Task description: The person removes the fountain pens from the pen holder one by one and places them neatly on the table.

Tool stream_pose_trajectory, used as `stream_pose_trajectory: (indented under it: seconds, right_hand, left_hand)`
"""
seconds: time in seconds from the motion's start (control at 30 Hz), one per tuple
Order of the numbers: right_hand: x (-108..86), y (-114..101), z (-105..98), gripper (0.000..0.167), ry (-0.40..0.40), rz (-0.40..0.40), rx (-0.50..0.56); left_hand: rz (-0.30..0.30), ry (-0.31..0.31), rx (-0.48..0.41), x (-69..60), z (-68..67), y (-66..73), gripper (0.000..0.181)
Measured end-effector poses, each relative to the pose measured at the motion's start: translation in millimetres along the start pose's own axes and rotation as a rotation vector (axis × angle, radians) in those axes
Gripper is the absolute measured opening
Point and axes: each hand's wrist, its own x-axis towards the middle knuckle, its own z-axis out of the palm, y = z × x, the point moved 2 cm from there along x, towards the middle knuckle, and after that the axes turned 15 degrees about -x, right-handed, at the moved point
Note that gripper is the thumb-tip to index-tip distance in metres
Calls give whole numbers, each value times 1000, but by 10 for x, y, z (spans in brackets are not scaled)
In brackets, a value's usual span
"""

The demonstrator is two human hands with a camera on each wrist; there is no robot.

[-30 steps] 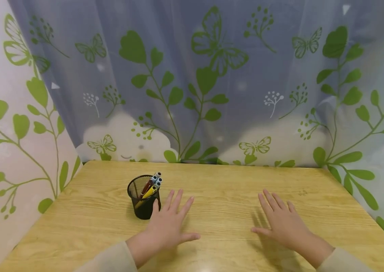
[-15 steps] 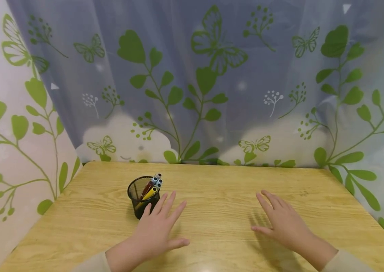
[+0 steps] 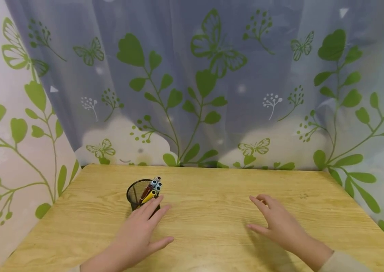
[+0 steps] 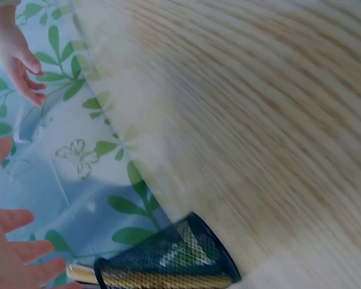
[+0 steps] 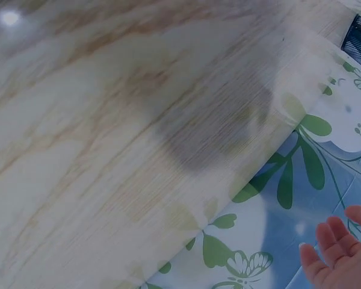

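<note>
Low in my head view, my left grip (image 3: 132, 234) hangs loosely spread, empty; my right grip (image 3: 281, 224), also empty and relaxed, is farther away. Just beyond the left, on the tabletop (image 3: 208, 215), the mesh cup (image 4: 195, 250) stands upright, pens (image 3: 149, 197) leaning right.

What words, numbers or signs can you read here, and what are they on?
None that I can read.
Pens: too small to tell if they carry any writing.
Mesh cup: no label seen.
Curtain: printed leaves and butterflies, but no letters or numbers that I can see.
Table: a faint mark, too blurred to make out.
</note>
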Motion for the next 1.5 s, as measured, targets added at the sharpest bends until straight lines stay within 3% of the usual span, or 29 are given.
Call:
stream_pose_trajectory:
  seconds: [0.17, 0.4, 0.6, 0.83, 1.07, 1.27, 1.5]
  right_hand:
    - [17, -34, -19, 69, -12, 25, 51]
    - [-18, -103, -40, 67, -38, 19, 108]
    - [-27, -133, -42, 68, -33, 47, 133]
    - [-16, -157, -18, 66, -26, 31, 186]
    - [74, -240, 31, 62, -33, 15, 270]
    - [178, -332, 103, 60, -57, -2, 389]
    - [252, -416, 128, 54, 3, -15, 427]
  left_hand:
    - [-5, 115, -23, -15, -81, -98, 68]
    - [-129, 167, -99, -97, -133, -279, 67]
    - [-282, 113, -170, -70, -143, -433, 77]
    - [-450, 38, -434, 4, -137, -685, 92]
    - [-514, -28, -676, 29, -156, -877, 92]
    - [-524, -71, -720, 77, -199, -963, 98]
    - [-565, -96, -731, 114, -182, -1078, 106]
